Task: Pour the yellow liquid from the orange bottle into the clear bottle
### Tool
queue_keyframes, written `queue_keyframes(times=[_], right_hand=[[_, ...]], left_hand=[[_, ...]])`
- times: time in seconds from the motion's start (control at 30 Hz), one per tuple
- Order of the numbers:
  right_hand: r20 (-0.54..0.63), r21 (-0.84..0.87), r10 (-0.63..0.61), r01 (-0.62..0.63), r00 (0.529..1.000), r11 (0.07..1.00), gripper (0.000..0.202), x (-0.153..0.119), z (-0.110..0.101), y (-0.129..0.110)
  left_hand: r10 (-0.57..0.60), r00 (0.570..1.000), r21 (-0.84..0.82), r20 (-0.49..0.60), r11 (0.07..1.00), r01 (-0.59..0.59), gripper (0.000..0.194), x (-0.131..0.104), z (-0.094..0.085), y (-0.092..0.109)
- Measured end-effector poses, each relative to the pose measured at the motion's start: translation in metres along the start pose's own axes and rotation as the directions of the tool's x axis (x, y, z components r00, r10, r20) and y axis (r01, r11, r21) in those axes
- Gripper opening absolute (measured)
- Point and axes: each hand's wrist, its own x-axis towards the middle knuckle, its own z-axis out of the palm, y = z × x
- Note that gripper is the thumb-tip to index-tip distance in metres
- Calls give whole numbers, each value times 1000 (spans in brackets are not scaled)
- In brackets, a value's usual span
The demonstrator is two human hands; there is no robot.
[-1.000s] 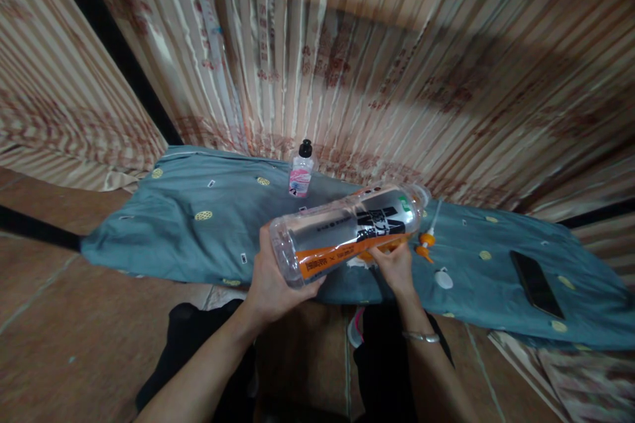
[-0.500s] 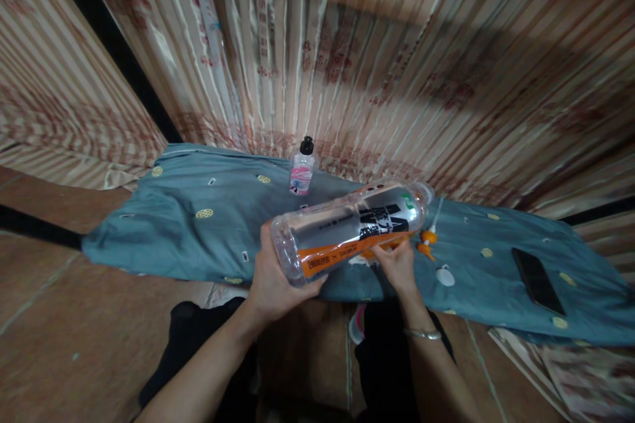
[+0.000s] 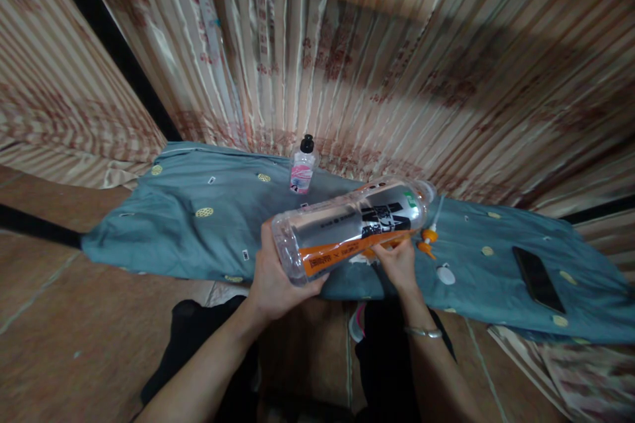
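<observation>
A large clear plastic bottle with a silver, black and orange label lies tilted across both hands, its neck up to the right. My left hand is wrapped round its base end. Closed against the lower edge of the label near the neck end is my right hand; its fingertips are partly hidden. Something orange and white shows below the bottle beside that hand, too covered to make out. An orange pump head with a thin clear tube lies just right of the bottle, near a white round piece.
A small clear bottle with a black cap and pink label stands behind, on the blue-green patterned cloth. A black phone lies at the right. Striped curtains hang at the back, and dark bars flank the cloth.
Almost nothing differs. The large bottle has turned very slightly in my hands, and both hands keep their places.
</observation>
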Motion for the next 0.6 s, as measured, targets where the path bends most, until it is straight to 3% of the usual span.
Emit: queue_keyframes(times=[0.33, 0.6], right_hand=[[3, 30, 8, -8, 1000, 1000, 49, 1, 0, -2], [-8, 52, 13, -12, 1000, 999, 54, 0, 0, -7]], left_hand=[[15, 1000, 6, -2, 1000, -15, 75, 1, 0, 4], [14, 1000, 18, -3, 1000, -14, 81, 1, 1, -5]])
